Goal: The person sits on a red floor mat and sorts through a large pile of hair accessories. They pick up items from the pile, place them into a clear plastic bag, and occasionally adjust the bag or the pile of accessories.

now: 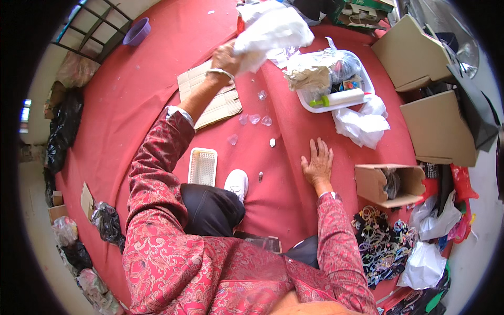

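My left hand (226, 59), with a pale bracelet on its wrist, reaches far forward and is closed on a crumpled white plastic bag (275, 32). The bag hangs over the red floor cloth and hides what lies under it. Below that wrist is a flat piece of cardboard (218, 100). My right hand (318, 167) rests palm down on the red cloth (283, 173), fingers spread, holding nothing. Between the hands lie several small clear plastic pieces (254, 119) and a small white piece (272, 142).
A white tray (370, 79) holds cloth, a white tube with a green end and bags; another white bag (362, 126) lies beside it. A white basket (202, 167) sits by my shoe (237, 182). Cardboard boxes (440, 126) and a pile of coloured bands (383, 244) line the right.
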Demonstrator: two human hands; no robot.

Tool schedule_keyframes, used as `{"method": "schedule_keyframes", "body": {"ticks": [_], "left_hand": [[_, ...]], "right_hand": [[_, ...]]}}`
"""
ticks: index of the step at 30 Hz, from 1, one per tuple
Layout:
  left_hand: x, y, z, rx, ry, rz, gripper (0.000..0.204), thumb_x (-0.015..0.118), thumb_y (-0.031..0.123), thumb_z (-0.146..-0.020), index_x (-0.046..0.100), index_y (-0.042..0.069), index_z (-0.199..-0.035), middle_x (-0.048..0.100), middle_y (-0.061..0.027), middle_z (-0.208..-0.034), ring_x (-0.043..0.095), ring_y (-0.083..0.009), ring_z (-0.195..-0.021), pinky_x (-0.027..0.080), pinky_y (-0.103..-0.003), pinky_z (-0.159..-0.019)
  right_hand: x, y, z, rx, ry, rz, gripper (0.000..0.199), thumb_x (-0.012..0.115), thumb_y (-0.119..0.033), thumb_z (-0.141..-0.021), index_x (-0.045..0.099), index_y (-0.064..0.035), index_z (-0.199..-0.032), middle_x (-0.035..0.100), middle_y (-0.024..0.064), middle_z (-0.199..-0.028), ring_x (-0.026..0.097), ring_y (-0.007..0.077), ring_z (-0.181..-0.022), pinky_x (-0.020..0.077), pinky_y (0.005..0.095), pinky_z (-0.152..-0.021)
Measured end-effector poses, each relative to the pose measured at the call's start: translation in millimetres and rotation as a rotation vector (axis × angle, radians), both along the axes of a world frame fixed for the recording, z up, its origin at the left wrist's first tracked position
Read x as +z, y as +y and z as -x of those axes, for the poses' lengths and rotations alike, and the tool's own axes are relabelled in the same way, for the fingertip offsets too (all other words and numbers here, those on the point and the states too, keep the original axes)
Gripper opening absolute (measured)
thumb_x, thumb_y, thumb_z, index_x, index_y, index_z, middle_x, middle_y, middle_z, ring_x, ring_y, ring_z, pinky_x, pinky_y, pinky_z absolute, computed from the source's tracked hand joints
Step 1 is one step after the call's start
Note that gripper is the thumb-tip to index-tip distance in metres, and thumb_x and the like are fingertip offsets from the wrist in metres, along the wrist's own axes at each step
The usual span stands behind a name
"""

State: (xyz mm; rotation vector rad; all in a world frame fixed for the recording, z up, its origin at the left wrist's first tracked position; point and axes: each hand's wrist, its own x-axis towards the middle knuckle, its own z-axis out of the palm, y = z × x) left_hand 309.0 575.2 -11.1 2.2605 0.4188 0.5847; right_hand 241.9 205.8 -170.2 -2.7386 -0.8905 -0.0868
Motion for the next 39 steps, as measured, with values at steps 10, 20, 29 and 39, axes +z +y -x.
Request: {"method": "schedule_keyframes", "body": {"ticks": [10,20,29,39], "left_hand": [[36.2,-220.3,134.2,-0.420,0.230,-0.644,0.023,0.053,0.012,-0.074,0.052,0.003,-0.096,0.059,-0.0147,-0.087,0.059,-0.0290,-0.081,0.050,-0.038,-0.065],[39.5,-354.6,208.6,-0.798,0.252,-0.476,0.056,0.057,0.036,-0.075,0.045,0.001,-0.118,0.047,-0.0218,-0.116,0.051,-0.0339,-0.103,0.042,-0.038,-0.087],[37.3,-288.6,127.7,-0.339,0.568,0.990,0.061,0.066,0.026,-0.077,0.036,0.003,-0.126,0.049,-0.0147,-0.117,0.051,-0.0225,-0.103,0.041,-0.033,-0.086],[22.0,-295.2,129.7,-0.369,0.541,1.213,0.026,0.065,0.005,-0.071,0.059,-0.004,-0.095,0.062,-0.0131,-0.088,0.061,-0.0230,-0.076,0.048,-0.035,-0.073]], "right_hand": [[127.3,-34.2,60.2,0.030,1.656,-1.658,0.062,0.054,-0.047,-0.080,0.035,-0.0108,-0.128,0.041,0.0146,-0.128,0.039,0.0289,-0.119,0.0319,0.0494,-0.096],[118.0,-116.8,65.2,-0.350,1.236,-2.124,0.034,0.050,-0.010,-0.084,0.045,0.0025,-0.115,0.056,0.0133,-0.106,0.055,0.0255,-0.096,0.0428,0.0383,-0.088],[132.3,-103.4,68.7,-0.368,1.335,-2.031,0.039,0.057,-0.024,-0.081,0.050,0.0028,-0.109,0.060,0.0103,-0.093,0.057,0.0190,-0.087,0.0448,0.0320,-0.082],[212.4,-89.9,71.8,-0.640,0.753,-1.877,0.019,0.058,-0.007,-0.079,0.057,0.0037,-0.094,0.056,0.0078,-0.095,0.055,0.0158,-0.081,0.0479,0.0306,-0.073]]}}
